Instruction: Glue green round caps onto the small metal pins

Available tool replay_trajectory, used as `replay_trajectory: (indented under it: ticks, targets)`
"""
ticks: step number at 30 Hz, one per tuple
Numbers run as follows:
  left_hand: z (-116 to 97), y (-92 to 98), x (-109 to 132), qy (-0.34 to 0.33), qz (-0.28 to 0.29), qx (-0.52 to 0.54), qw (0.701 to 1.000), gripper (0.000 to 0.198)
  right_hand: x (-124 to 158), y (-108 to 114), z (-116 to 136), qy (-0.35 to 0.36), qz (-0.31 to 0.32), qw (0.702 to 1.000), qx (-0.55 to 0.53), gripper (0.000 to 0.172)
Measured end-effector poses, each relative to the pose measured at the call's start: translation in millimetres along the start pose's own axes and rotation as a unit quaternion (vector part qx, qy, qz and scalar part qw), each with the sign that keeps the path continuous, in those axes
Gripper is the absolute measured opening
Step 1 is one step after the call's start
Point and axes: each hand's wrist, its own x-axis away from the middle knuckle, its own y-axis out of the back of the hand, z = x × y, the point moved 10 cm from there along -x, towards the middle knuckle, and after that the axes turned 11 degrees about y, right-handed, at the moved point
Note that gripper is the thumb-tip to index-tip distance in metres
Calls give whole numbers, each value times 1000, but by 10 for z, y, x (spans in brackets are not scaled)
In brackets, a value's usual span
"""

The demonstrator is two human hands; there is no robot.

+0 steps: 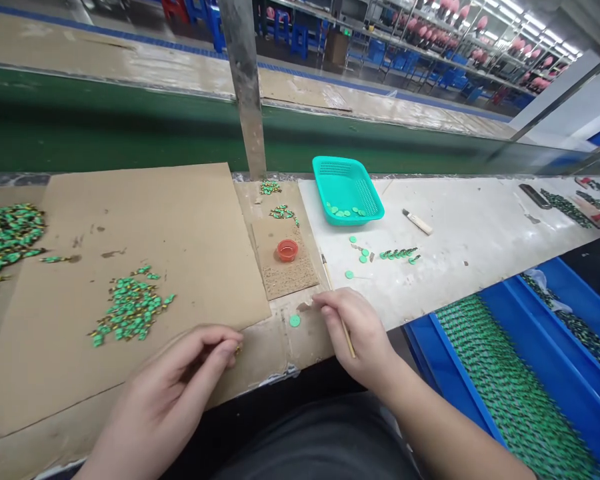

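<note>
Left hand (180,393) pinches a tiny part (239,348) at the cardboard sheet's (145,220) near edge, mostly hidden by the fingertips. Right hand (361,333) clasps a thin wooden stick (336,298), fingertips down just beside a green disc (295,321); a red cup (287,250) sits beyond, a pile of green parts (130,310) to the left

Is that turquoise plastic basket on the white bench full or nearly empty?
Nearly empty. The turquoise perforated plastic basket sits upright, and only a few small green discs lie on its floor near the front wall.
</note>
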Motion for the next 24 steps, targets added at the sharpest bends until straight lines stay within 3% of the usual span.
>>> replay_trajectory:
  ticks: [4,8,13,17,20,24]
  targets:
    - [-398,-56,-40,-81,13,30,996,40,-62,-17,-138,-1,19,999,34,13]
    - [-638,-1,-74,-144,-4,18,989,29,-216,-118,-159,27,41,997,63,19]
    - [-369,73,-112,-93,-6,-11,996,46,-210,-154,-113,38,43,997,51,19]
    - [-73,102,0,-66,1,-13,998,38,-151,-117,-198,2,17,998,59,18]
    - [51,89,99,-65,1,-10,998,32,-172,-224,-219,8,60,996,66,19]
    - [64,78,122,-63,-2,-8,998,35,-191,-326,-135,39,97,993,52,18]
